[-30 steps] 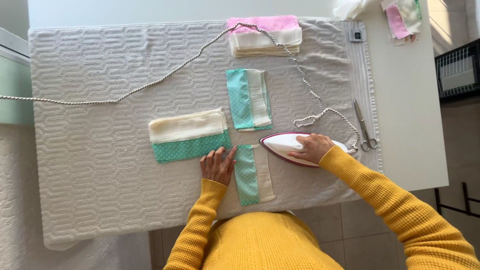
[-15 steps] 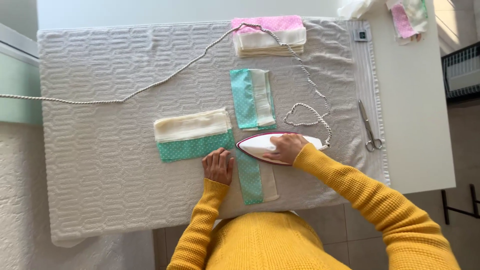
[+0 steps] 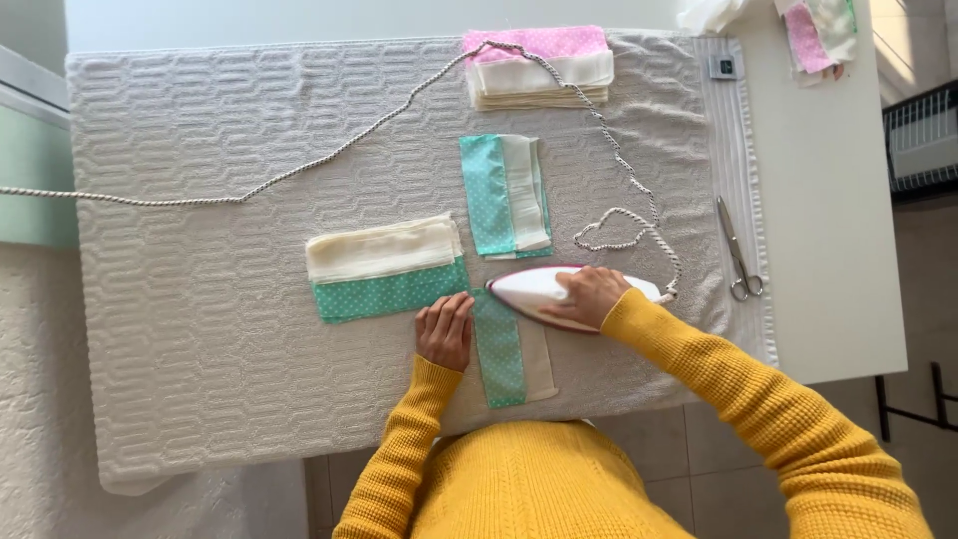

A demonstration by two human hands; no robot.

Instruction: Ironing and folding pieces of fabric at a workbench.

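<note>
Right hand closed around white-and-pink iron, pressing teal-and-cream fabric strip at lower centre; left hand, flat and open, pins strip's edge to padded surface.

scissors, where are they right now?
In the head view, the scissors lie on the right edge of the grey quilted mat, untouched, just right of the iron under the right hand.

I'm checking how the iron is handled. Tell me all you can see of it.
The iron is white with a pink edge, lying flat, its pointed tip to the left over the top of a teal and cream fabric strip. The right hand grips its top. A twisted white cord runs from its rear across the padded cover.
</note>
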